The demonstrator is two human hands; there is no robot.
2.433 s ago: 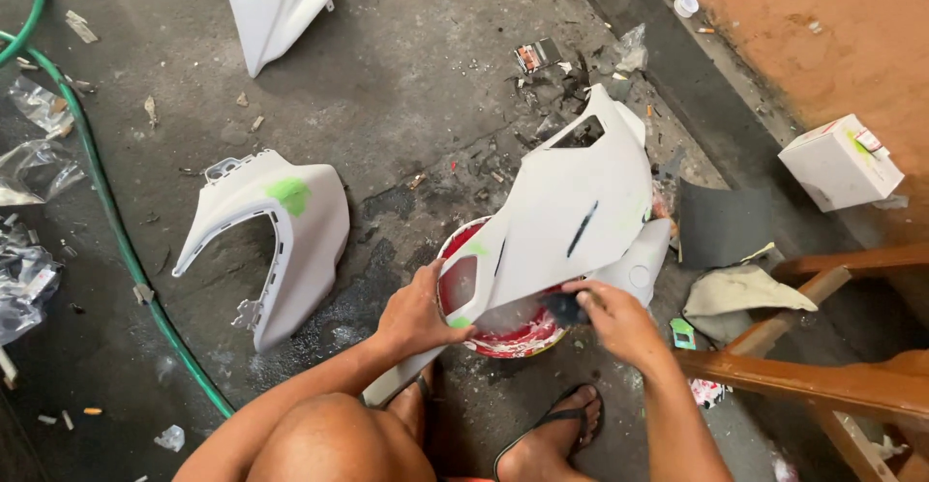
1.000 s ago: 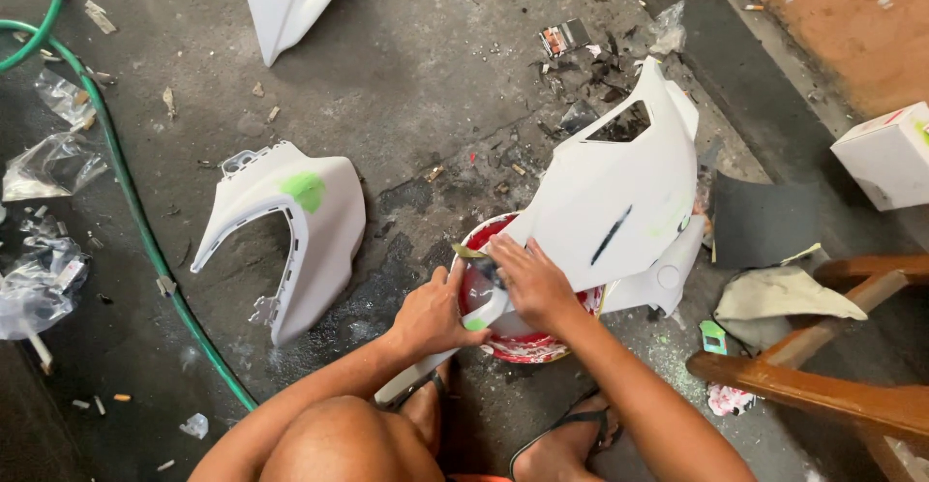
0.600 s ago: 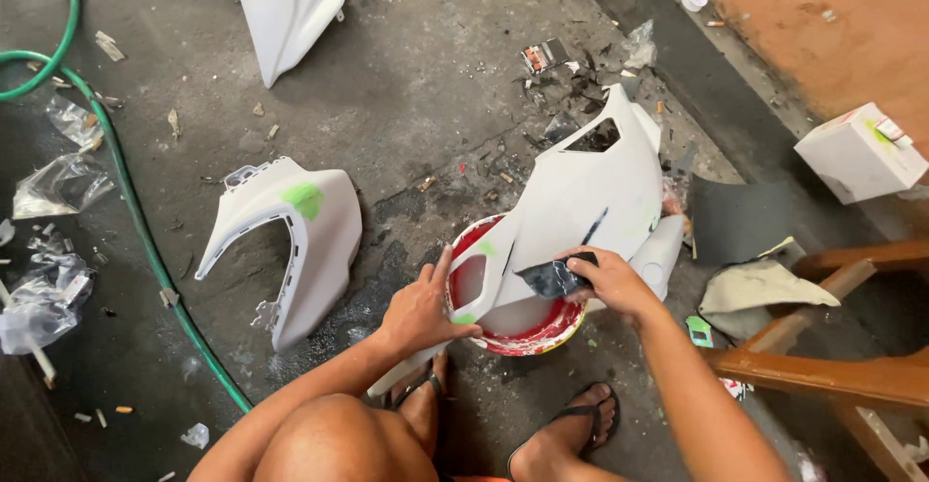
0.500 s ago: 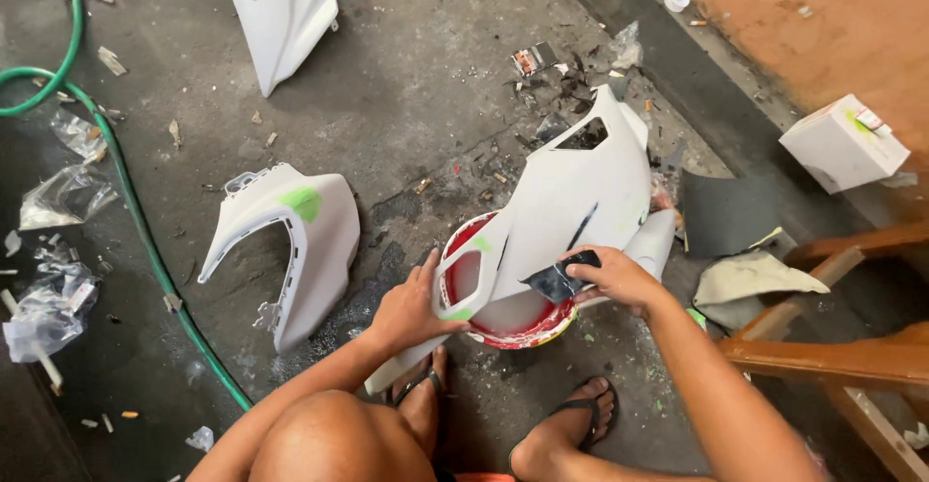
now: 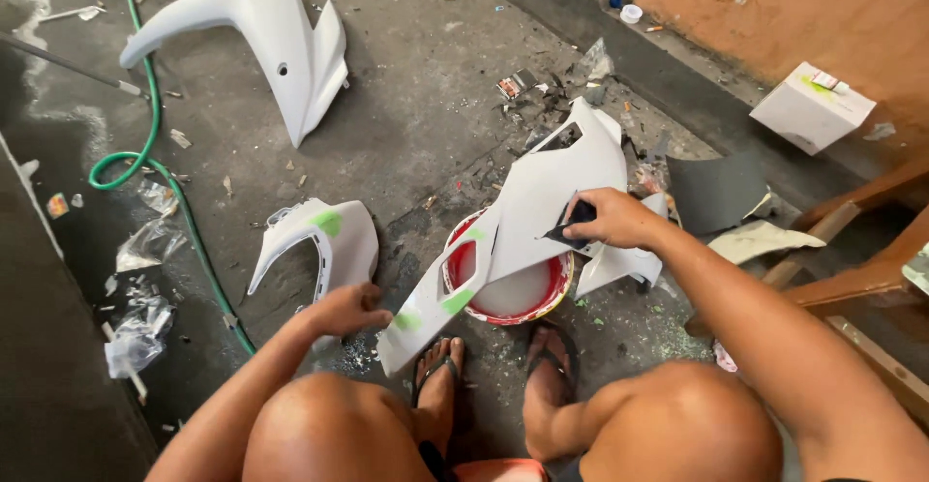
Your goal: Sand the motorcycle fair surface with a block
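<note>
A long white plastic fairing panel [image 5: 542, 201] with green putty spots lies across a red-rimmed bucket [image 5: 508, 303] of milky water. My right hand [image 5: 614, 219] presses a small dark piece of sandpaper [image 5: 573, 223] against the panel's upper part. My left hand [image 5: 350, 308] rests with curled fingers on the floor, just left of the panel's lower tip, touching nothing that I can make out. My feet in sandals sit below the bucket.
A second white panel [image 5: 324, 245] with a green patch lies left of the bucket, a third [image 5: 271, 32] at the top. A green hose [image 5: 160, 172] curves at left. Dark sandpaper sheets [image 5: 716, 192], a white box [image 5: 811, 106] and wooden furniture legs [image 5: 852, 279] are at right.
My left hand has come off the panel's lower end and moved left to the floor. My right hand has slid the sandpaper up along the panel. The view has tilted.
</note>
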